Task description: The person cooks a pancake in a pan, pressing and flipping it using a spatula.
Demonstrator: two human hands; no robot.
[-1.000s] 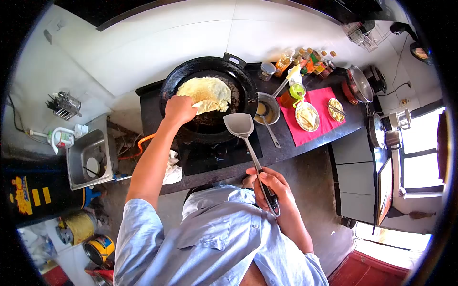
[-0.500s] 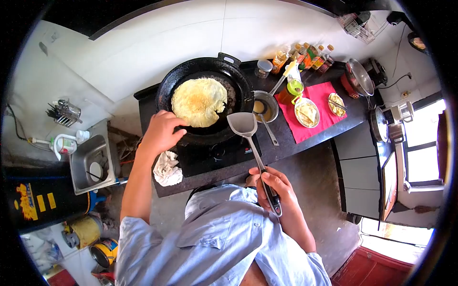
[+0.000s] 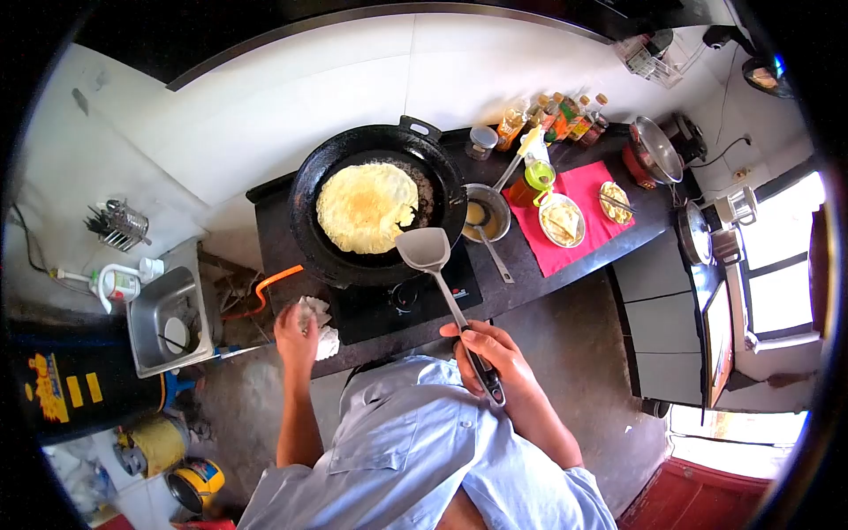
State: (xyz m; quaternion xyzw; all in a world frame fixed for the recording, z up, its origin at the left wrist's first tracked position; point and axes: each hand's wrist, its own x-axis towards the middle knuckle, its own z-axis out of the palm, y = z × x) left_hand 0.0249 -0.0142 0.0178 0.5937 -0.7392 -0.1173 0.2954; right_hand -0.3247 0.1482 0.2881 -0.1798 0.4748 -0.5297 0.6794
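Note:
My right hand (image 3: 496, 355) is wrapped round the black handle of a metal spatula (image 3: 426, 251), whose blade is raised over the near rim of the wok (image 3: 305, 230). In the black wok lies a pale yellow flatbread (image 3: 364, 205), browned in the middle and ragged along its right edge. At the counter's front left, my left hand (image 3: 297, 336) grips a crumpled white cloth (image 3: 327, 341). Its fingers are curled into the cloth and partly hidden.
Right of the wok stand a saucepan (image 3: 500, 208) with a ladle (image 3: 495, 252) and a red mat (image 3: 546, 256) bearing a plate of folded flatbread (image 3: 562, 221) and a bowl (image 3: 616, 202). Several bottles (image 3: 565, 119) line the wall. A sink (image 3: 140, 311) is at the left.
My left hand has left the flatbread's edge and moved down to the white cloth. My right hand still holds the spatula, whose blade sits slightly lower and further left in view.

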